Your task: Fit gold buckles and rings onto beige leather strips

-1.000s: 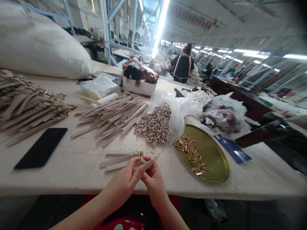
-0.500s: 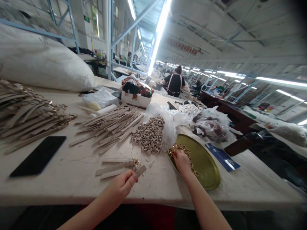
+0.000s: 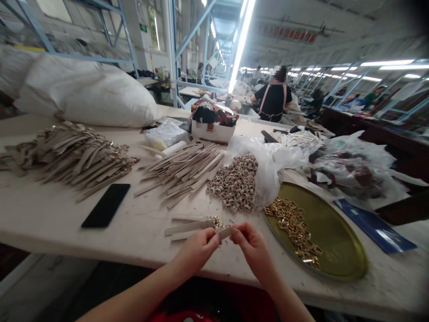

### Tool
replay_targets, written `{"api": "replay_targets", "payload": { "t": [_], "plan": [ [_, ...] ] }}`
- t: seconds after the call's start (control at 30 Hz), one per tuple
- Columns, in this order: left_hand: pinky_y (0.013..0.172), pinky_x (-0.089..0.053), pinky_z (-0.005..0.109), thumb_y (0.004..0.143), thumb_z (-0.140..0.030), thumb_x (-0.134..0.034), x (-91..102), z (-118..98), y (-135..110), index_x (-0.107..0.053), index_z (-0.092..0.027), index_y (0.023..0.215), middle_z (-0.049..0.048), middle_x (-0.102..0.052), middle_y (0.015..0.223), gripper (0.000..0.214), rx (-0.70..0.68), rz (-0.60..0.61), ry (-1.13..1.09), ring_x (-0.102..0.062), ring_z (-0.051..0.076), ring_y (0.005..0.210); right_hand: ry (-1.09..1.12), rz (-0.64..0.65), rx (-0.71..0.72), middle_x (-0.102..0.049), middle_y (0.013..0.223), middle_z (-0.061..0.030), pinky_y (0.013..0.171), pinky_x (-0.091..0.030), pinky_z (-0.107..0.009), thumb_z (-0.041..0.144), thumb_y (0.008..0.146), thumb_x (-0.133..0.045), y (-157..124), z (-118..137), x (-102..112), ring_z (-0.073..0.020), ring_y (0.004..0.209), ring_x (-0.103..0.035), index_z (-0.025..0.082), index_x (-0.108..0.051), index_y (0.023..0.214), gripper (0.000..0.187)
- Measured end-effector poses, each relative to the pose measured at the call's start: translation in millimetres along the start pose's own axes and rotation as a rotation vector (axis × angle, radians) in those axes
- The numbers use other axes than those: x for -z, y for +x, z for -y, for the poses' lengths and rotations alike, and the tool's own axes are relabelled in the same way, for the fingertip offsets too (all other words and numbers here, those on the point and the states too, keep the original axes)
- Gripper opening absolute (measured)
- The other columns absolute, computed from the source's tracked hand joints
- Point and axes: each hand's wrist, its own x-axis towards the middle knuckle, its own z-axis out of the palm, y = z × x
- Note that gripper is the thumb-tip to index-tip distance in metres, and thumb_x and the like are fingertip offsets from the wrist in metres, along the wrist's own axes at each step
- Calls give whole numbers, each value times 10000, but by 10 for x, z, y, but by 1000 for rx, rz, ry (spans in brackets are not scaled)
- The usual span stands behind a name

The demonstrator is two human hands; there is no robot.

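My left hand (image 3: 203,245) is closed in a pinch on a short beige strap (image 3: 225,232) held above the table's front part. At the strap's right end, the fingers of my right hand (image 3: 250,239) are pinched together; what lies between them is hidden. Just behind my left hand lie a few finished-looking straps (image 3: 191,226) with gold buckles at their right ends. To the right, an oval gold-green tray (image 3: 338,237) bears a heap of gold metal buckles (image 3: 295,226). Small beige loops (image 3: 237,183) are piled behind my hands, spilling from a clear plastic bag (image 3: 268,179).
Loose beige straps (image 3: 187,167) lie behind, left of the loops. A black phone (image 3: 106,205) and a large pile of buckled straps (image 3: 83,156) are at left. A white box (image 3: 212,130) stands farther back. A blue packet (image 3: 375,226) lies right; a person (image 3: 273,100) works beyond.
My right hand has left the buckles in the tray and come left to the strap's end. My left hand still pinches the strap. The view has turned somewhat left.
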Motion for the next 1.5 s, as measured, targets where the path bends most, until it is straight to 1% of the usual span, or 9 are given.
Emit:
{"api": "replay_targets", "payload": {
  "t": [0.23, 0.43, 0.6, 0.7, 0.87, 0.97, 1.17, 1.33, 1.5],
  "plan": [
    [488, -246, 203, 821, -351, -362, 54, 12, 6, -549, -150, 735, -46, -415, 568, 287, 9, 61, 75, -374, 98, 523, 400, 107, -286, -591, 600, 15, 591, -408, -249, 414, 742, -616, -19, -7, -33, -113, 572, -514, 177, -561, 678, 251],
    [486, -235, 208, 796, -322, -370, 94, 48, 43, -546, -152, 692, -47, -421, 558, 266, 58, 78, 124, -377, 99, 519, 635, 57, -429, -579, 602, 46, 553, -393, -214, 328, 634, -732, -8, -130, -123, -83, 526, -492, 194, -575, 686, 213],
    [475, -236, 205, 791, -336, -378, 80, 97, 49, -547, -152, 697, -55, -402, 521, 266, 98, 58, 58, -364, 95, 491, 505, 6, -360, -588, 586, 31, 582, -408, -227, 374, 681, -689, -41, -190, -182, -98, 555, -522, 182, -600, 718, 214],
    [450, -213, 206, 793, -365, -374, 53, 134, 46, -544, -153, 703, -66, -373, 488, 287, 140, 64, 21, -335, 89, 453, 471, -55, -325, -600, 588, 8, 592, -433, -249, 459, 723, -619, -81, -193, -207, -117, 571, -545, 168, -615, 726, 292],
    [435, -210, 207, 780, -365, -375, 46, 165, -17, -539, -150, 705, -75, -353, 461, 280, 188, 87, -9, -311, 86, 421, 728, -38, -478, -613, 628, 15, 567, -456, -239, 374, 654, -707, -138, -155, -228, -109, 560, -556, 181, -589, 683, 228],
    [451, -226, 208, 766, -347, -391, 58, 179, -77, -539, -153, 692, -75, -364, 465, 255, 182, 75, -1, -326, 89, 433, 764, -8, -524, -596, 631, 27, 576, -445, -214, 321, 635, -729, -175, -131, -229, -92, 572, -542, 179, -587, 676, 205],
    [493, -264, 210, 790, -344, -371, 53, 87, -210, -547, -152, 707, -57, -421, 548, 274, 88, 82, -30, -365, 97, 516, 539, 31, -383, -596, 680, 30, 598, -411, -216, 303, 669, -703, -286, -118, -312, -89, 591, -504, 184, -606, 765, 180],
    [600, -333, 209, 763, -229, -386, 29, -3, -307, -487, -164, 769, -37, -505, 674, 120, 10, 33, -46, -441, 114, 645, 419, 19, -292, -556, 607, 44, 551, -370, -211, 333, 644, -709, -367, -75, -413, -93, 553, -456, 184, -607, 720, 196],
    [474, -290, 196, 798, -278, -368, 5, 109, -337, -450, -172, 785, -66, -421, 535, 135, 81, 89, -60, -382, 94, 499, 406, 23, -285, -554, 597, 43, 542, -363, -214, 327, 641, -711, -437, -57, -427, -101, 547, -458, 188, -604, 692, 183]
  ]
}}
